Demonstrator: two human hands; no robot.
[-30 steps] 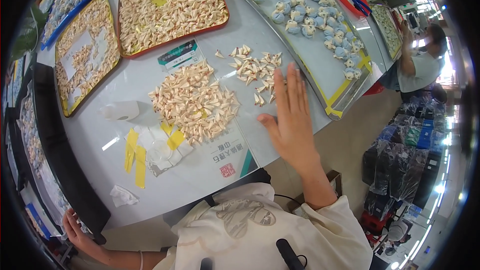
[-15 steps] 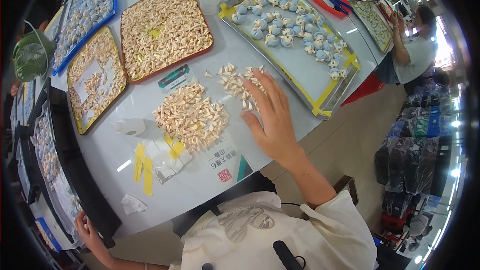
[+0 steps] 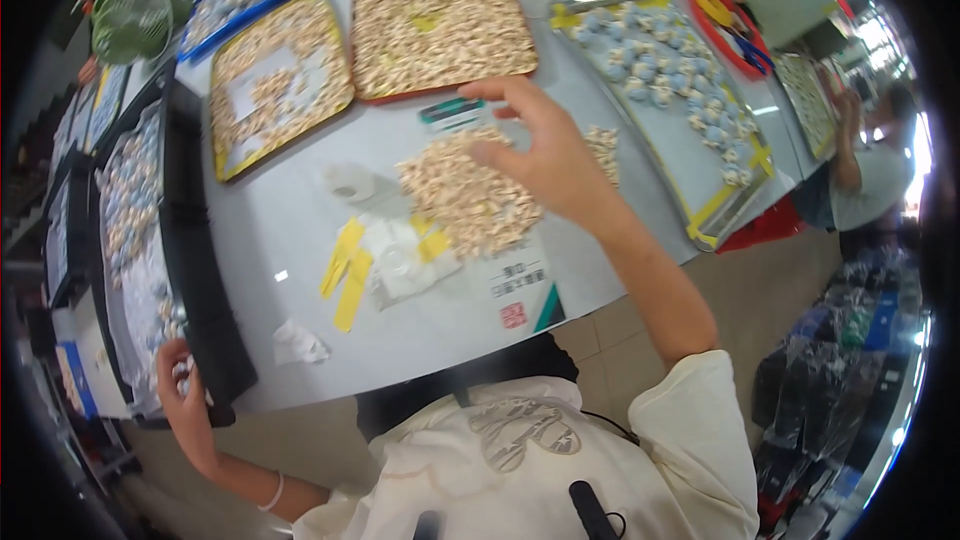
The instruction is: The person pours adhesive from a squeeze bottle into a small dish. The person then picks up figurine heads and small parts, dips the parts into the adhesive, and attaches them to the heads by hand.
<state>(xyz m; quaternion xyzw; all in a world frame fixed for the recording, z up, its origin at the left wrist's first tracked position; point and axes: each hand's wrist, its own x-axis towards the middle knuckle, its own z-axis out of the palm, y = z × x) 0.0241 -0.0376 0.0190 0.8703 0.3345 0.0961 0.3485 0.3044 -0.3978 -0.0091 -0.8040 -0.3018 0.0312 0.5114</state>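
My right hand [image 3: 550, 150] is raised above a heap of small cream cone-shaped pieces [image 3: 465, 190], its thumb and forefinger apart and nothing visible between them. It partly covers the heap and a smaller group of the same pieces [image 3: 603, 148]. At the lower left, my left hand [image 3: 183, 400] is at the near end of a black crate [image 3: 195, 270]. Its fingers are curled around something small and pale that I cannot make out. Blue-and-white small figures [image 3: 130, 195] lie inside this crate.
Beyond the heap stand a red-rimmed tray [image 3: 445, 90] and a yellow-edged tray [image 3: 235, 175] of cone pieces. At right is a metal tray [image 3: 690, 210] of blue-and-white figures. A clear bottle [image 3: 347, 182], yellow tape strips [image 3: 347, 285] and crumpled tissue [image 3: 298, 343] lie nearer.
My right hand has moved from the smaller group of pieces leftward over the main heap. My left hand has curled its fingers at the crate's end. The whole view has shifted.
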